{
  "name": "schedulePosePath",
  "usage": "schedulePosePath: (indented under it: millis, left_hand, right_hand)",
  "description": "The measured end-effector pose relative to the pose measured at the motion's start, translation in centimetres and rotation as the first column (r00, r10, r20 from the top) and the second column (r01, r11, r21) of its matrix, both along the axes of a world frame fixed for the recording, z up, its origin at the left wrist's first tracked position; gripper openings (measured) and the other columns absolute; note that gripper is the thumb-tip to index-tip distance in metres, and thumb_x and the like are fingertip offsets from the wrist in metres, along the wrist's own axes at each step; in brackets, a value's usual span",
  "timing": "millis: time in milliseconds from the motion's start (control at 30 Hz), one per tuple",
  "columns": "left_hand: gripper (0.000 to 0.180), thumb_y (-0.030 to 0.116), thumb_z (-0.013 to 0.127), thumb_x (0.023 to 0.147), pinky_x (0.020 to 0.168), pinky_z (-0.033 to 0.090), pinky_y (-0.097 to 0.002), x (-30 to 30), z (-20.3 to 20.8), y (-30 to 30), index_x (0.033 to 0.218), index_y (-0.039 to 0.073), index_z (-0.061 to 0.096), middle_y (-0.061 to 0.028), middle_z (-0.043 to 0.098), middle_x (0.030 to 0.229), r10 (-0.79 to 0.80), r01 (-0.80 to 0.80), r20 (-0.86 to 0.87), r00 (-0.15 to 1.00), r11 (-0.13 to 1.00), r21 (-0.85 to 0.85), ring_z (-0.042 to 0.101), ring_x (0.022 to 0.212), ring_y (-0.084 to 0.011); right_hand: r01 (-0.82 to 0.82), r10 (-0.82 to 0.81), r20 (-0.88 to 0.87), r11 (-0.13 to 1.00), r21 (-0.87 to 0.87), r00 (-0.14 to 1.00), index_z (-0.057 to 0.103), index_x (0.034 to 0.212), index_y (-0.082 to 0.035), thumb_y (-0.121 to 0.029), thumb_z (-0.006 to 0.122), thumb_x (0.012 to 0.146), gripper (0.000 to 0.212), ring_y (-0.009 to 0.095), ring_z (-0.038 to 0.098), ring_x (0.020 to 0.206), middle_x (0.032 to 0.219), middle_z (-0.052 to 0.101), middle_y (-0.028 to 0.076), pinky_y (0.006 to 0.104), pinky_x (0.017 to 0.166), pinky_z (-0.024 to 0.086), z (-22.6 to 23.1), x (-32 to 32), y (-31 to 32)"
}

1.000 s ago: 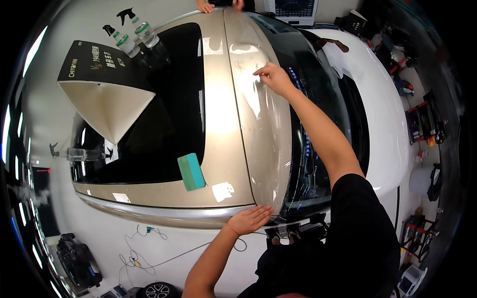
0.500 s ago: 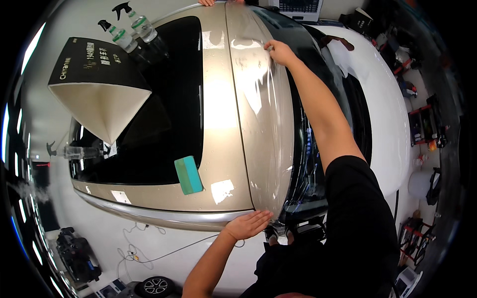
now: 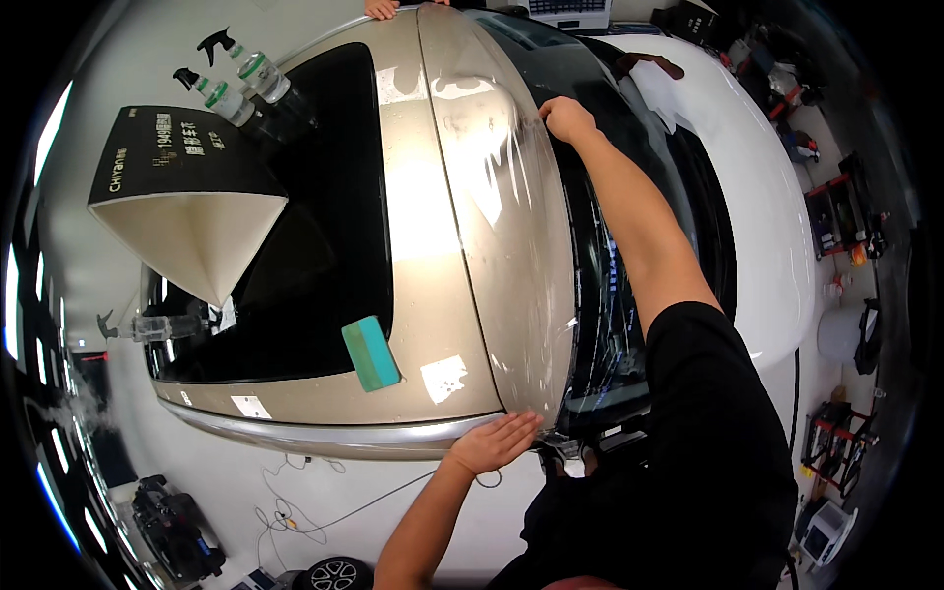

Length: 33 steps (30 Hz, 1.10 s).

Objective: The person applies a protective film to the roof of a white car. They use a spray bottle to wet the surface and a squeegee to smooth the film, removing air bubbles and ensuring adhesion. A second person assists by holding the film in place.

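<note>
Clear, wrinkled film (image 3: 511, 295) covers the front strip of a gold car's roof (image 3: 418, 226), beside the windshield. My right hand (image 3: 568, 120) is closed at the film's front edge on the far side, its fingertips pinching that edge. My left hand (image 3: 495, 442) lies flat with straight fingers at the near front corner of the roof, palm down on the film's near end. A turquoise and olive block-like squeegee or sponge (image 3: 371, 354) rests on the roof next to the dark glass panel (image 3: 324, 265).
Two spray bottles (image 3: 261, 77) stand at the far left of the glass panel, and another spray bottle (image 3: 162, 327) lies near its back. A black and white folded box (image 3: 187, 202) sits on the glass. Another person's hand (image 3: 382, 9) touches the roof's far edge. Cables (image 3: 295, 516) lie on the floor.
My right hand has shifted toward the windshield, along with the film edge it pinches. My left hand stays flat in place. The whole view has turned slightly.
</note>
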State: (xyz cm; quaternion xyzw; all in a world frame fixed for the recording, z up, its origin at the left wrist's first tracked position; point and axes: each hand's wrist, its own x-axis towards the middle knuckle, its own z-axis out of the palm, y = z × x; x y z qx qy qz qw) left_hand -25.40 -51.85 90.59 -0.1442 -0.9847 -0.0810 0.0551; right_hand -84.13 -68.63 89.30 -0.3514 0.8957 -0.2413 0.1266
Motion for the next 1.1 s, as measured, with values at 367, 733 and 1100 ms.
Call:
schedulePosePath:
  millis: [367,733,1100]
  left_hand:
    - [0.039,0.015,0.058,0.101,0.124,0.045,-0.035,0.8,-1.6,0.8,0.138,0.005,0.064,-0.0066,0.059,0.159,0.01,-0.008,-0.024,1.0,0.996,0.084,0.055,0.149,-0.02]
    - [0.041,0.015,0.055,0.102,0.125,0.043,-0.0349,0.8,-1.4,0.6,0.141,0.007,0.063,-0.0036,0.057,0.161,-0.001,0.0,0.02,1.0,0.999,0.045,0.053,0.15,-0.0185]
    - [0.042,0.015,0.057,0.1,0.122,0.047,-0.0339,0.5,-1.4,0.5,0.14,0.009,0.065,-0.002,0.062,0.156,0.009,-0.009,-0.035,0.999,1.0,0.006,0.058,0.145,-0.017]
  right_hand:
    - [-0.051,0.014,-0.116,0.944,-0.325,0.993,0.059,0.143,-0.001,-0.008,0.061,0.101,0.043,0.044,0.056,0.126,0.135,0.058,0.023,0.0503,0.113,0.045,-9.8,20.8,27.6]
    - [0.095,-0.108,-0.052,0.973,-0.209,0.993,0.035,0.168,-0.004,-0.03,0.041,0.112,0.062,0.041,0.03,0.161,0.175,0.033,0.02,0.0533,0.132,0.021,-12.4,35.9,38.3]
    - [0.106,-0.126,-0.07,0.965,-0.241,0.99,0.037,0.167,-0.005,-0.03,0.04,0.113,0.06,0.039,0.032,0.161,0.175,0.034,0.017,0.0519,0.131,0.022,-12.0,35.9,38.1]
